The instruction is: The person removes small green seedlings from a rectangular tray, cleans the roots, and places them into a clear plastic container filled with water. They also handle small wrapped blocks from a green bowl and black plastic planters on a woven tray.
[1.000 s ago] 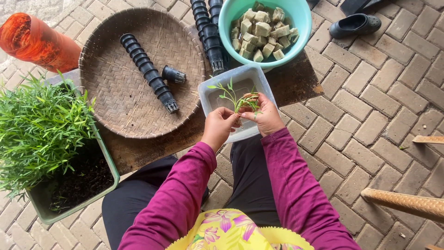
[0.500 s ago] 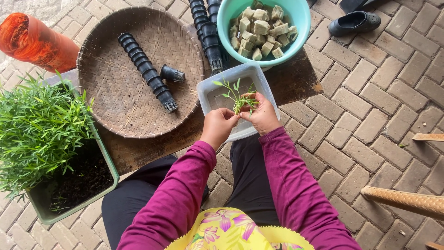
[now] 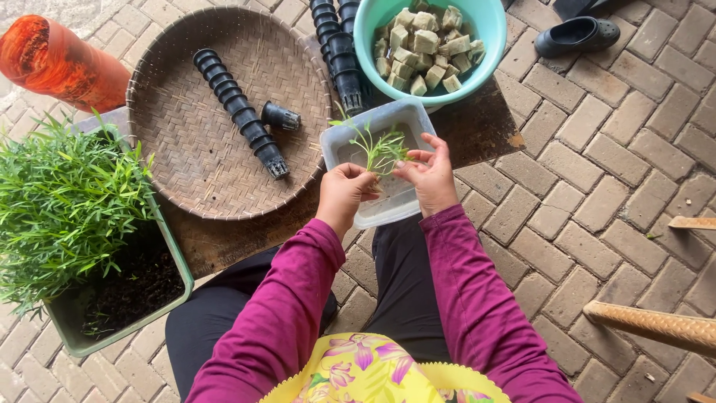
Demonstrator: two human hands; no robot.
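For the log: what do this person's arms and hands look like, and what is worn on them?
Both arms are covered to the wrist by long, plain magenta sleeves: left sleeve, right sleeve. The left hand and right hand are bare, with no gloves; no rings, watch or bracelet can be seen. The cuffs sit snug at the wrists, and the fabric creases along the forearms.

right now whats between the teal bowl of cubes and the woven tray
In the head view, stacked black ribbed pots lie between the teal bowl and the woven tray, their lower end resting on the tray's right rim.
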